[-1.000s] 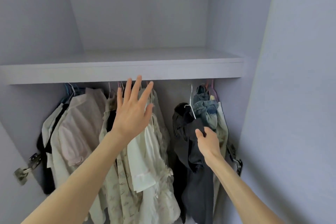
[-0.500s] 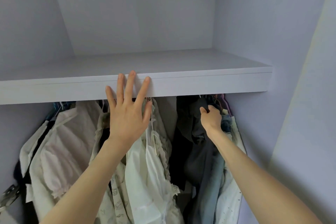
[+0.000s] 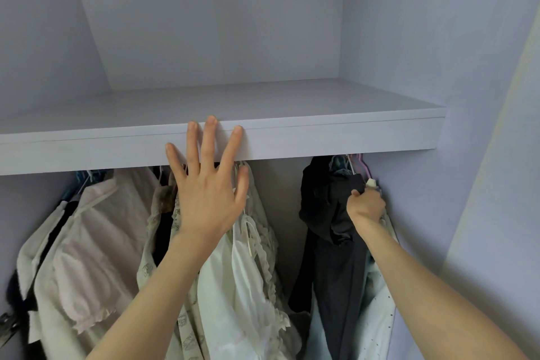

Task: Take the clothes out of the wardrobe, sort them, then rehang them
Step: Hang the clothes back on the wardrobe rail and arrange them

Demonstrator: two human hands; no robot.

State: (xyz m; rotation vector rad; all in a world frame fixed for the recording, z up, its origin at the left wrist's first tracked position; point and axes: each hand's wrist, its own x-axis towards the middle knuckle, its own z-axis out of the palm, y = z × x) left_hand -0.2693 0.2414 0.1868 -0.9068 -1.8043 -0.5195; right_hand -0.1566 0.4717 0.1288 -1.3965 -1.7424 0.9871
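While the left hand [image 3: 209, 199] is being spread flat against the shelf [image 3: 336, 137] edge, the dark garment [image 3: 327, 213] hanging at the wardrobe's right end is being gripped by the right hand [image 3: 365, 205] and is best being lifted straight upward, so its hanger hook is being cleared.

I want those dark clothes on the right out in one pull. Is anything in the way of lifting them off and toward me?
The right hand already grips the dark clothes. Directly above, the shelf overhangs the hangers, leaving little room to lift. Toward the camera, nothing visible blocks the way.
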